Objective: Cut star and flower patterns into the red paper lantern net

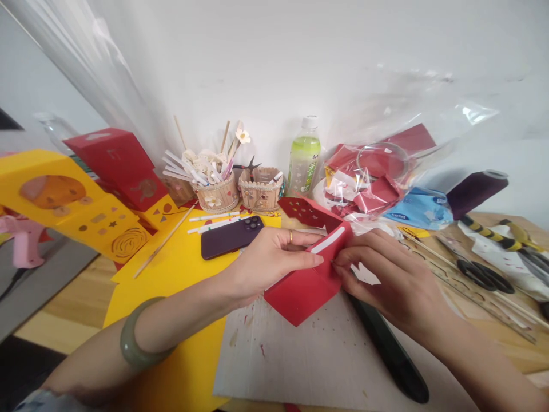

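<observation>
A folded piece of red card [300, 294] is held up over the grey work board [253, 366]. A white strip [328, 240] runs along one of its edges, and small cut-outs pierce its far panel [302, 212]. My left hand [285, 254] grips the card from the left, thumb in front and fingers behind. At the card's right edge, my right hand [381, 269] pinches with thumb and fingertips; whether anything small is between them is hidden. Below my right hand lies a long dark tool handle [390, 349] on the board.
Yellow card [171, 320] and a dark phone [231, 236] lie left. Decorated baskets [217, 194], a green-labelled bottle [303, 157] and a clear bag of red scraps [369, 171] stand behind. Scissors [484, 277] and a ruler [467, 286] lie right. Yellow and red paper boxes [72, 200] stand at left.
</observation>
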`<state>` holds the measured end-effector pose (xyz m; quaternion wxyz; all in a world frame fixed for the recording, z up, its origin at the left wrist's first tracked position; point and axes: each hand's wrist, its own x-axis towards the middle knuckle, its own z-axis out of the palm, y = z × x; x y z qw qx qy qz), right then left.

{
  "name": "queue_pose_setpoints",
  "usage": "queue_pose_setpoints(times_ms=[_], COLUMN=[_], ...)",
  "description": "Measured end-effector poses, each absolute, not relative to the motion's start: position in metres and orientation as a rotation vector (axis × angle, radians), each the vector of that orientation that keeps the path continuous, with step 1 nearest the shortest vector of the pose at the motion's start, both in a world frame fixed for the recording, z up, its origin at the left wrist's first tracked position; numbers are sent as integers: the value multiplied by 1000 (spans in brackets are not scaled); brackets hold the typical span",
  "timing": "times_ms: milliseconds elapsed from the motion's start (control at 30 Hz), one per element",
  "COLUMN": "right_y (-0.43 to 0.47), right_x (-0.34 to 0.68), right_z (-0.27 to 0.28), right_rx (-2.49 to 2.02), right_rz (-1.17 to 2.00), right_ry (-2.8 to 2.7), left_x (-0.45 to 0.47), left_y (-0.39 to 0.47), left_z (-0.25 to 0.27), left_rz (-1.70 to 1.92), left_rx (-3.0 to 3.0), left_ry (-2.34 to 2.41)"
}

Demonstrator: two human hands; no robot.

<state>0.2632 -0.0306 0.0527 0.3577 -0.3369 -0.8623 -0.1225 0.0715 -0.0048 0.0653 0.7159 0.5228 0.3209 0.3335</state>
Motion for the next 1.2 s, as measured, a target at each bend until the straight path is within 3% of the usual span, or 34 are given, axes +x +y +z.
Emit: queue_pose_setpoints(times_ms=[233, 467, 567, 667, 900, 1200], right_y=[-35, -36, -31, -25, -13, -22], right_x=[264, 269, 270, 272, 289, 329], right_z=[57, 55, 51, 49, 50, 28], right_rx=[-904, -985, -1038, -1120, -1412, -1686], right_rz=[-141, -323, -262, -162, -23, -27], right_ry=[-2114, -1712, -1531, -1439, -1538, -2022], left_x=[71, 73, 74, 70, 50, 30], left_y=[0, -3, -3, 2, -12, -36], left_z=[68, 66, 61, 51, 6, -21], left_rz=[726, 952, 1162, 1338, 828, 404], left_rx=[1043, 979, 1433, 2431, 3137, 3375], left_ry=[730, 698, 754, 929, 809, 777])
